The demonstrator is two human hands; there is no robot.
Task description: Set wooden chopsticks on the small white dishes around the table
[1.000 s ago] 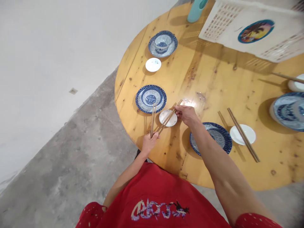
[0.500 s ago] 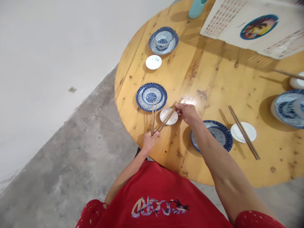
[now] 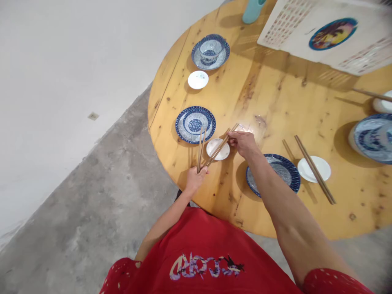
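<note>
Barely shifted since before, my left hand (image 3: 196,179) grips spare chopsticks (image 3: 200,149) while my right hand (image 3: 243,143) pinches a pair (image 3: 221,145) across the small white dish (image 3: 217,149); farther settings lack chopsticks.

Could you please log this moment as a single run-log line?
left hand: grips chopsticks | right hand: pinches far ends of second pair across small white dish | blue plate beside

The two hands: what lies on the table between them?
In the head view, a small white dish sits between the left hand and right hand. A pair of chopsticks slants across it, gripped at either end by both hands.
</note>
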